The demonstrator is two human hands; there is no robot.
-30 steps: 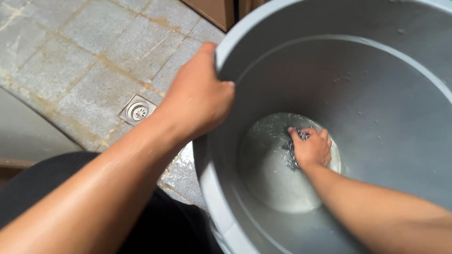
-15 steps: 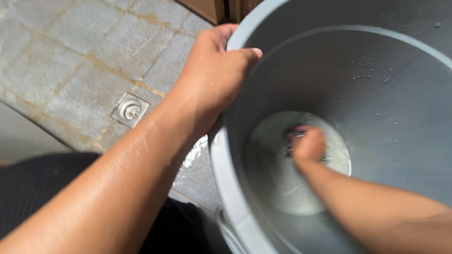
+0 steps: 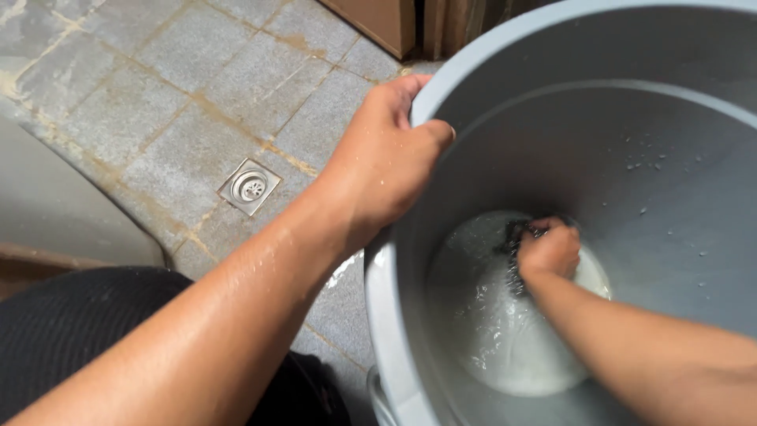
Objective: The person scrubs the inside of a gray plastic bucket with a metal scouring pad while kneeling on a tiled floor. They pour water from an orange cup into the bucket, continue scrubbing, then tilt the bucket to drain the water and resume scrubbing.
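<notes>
A person's left hand [image 3: 384, 162] grips the rim of a large grey plastic bin [image 3: 631, 110] at the upper centre of the frame — fingers curled over the outer wall, thumb hooked over the lip to the inside. The forearm, wet and beaded with drops, runs down to the lower left of the frame across a dark trouser leg [image 3: 71, 331].

Deep in the bin, at the centre right of the frame, the right hand [image 3: 548, 252] is clenched around a dark scouring pad [image 3: 514, 234], pressing it against the bin's pale, wet bottom [image 3: 505, 331]. Only a sliver of the pad shows beyond the knuckles, on their left side. A thin film of water shines on the bottom, and scattered droplets cling to the inner wall in the upper right of the frame.

The bin stands on a grey tiled floor [image 3: 158, 87] with stained, yellowish grout lines. A small square metal floor drain [image 3: 250, 186] sits in the tiles at the left centre of the frame, well apart from the bin. A brown wooden edge [image 3: 378, 16] crosses the top of the frame just behind the bin's rim.
</notes>
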